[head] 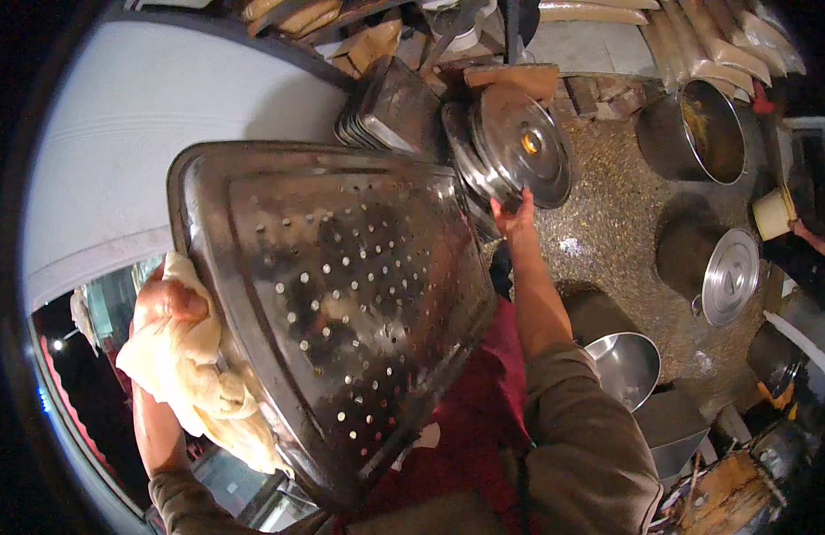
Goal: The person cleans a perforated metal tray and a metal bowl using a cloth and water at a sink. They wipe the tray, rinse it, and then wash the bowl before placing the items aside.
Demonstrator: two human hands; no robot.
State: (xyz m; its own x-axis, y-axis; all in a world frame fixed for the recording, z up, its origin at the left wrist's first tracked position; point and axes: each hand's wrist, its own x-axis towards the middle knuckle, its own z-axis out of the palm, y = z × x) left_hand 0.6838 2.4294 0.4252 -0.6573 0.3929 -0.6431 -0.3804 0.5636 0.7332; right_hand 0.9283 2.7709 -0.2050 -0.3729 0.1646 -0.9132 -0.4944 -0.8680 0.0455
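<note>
My left hand [175,304] grips the left rim of a large perforated metal tray [345,294] through a cream cloth [212,388]. The tray is tilted up in front of my body, and rows of small round holes run across its middle. My right hand [515,214] is stretched forward with its fingers at the lower edge of several round metal lids [519,150] that lean upright in a stack; whether the fingers close on a lid cannot be told. Several rectangular metal trays [399,110] stand leaning beside the lids, against a white wall.
On the wet pebbled floor [586,207] to the right stand a deep pot [660,140], a pot with a metal lid [730,277] and an open pot [626,368]. Firewood [727,495] lies lower right. Another person's hand [812,237] is near a pale container [774,214] at far right.
</note>
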